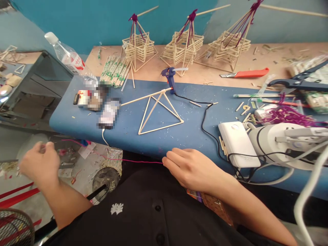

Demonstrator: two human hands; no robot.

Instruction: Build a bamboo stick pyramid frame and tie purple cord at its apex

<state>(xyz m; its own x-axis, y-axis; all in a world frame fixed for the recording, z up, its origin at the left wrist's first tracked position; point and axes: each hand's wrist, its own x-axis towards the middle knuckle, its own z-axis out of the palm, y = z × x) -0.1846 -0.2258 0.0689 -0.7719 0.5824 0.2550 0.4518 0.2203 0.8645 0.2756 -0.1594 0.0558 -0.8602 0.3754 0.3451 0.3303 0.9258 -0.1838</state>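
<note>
A thin magenta string (138,161) runs leftward in front of the table edge from my right hand (188,167), whose closed fingers pinch it. Out to the left, over the floor, my left hand (41,162) is closed, its thumb against curled fingers. Whether the string reaches it is hard to make out. On the blue table mat in front of me rests a wooden stick frame (161,129), a triangular pyramid with one long stick pointing left. Behind its top, a blue glue gun (169,77) holds a clear glue stick.
Three stick lanterns (139,48) with purple string stand along the back. A phone (109,114), bottle (74,63) and wrapped sticks (115,71) lie left. Rightward are an orange cutter (251,73), dark shears (299,82), purple string pile (284,114), white power bank (238,143) and cables.
</note>
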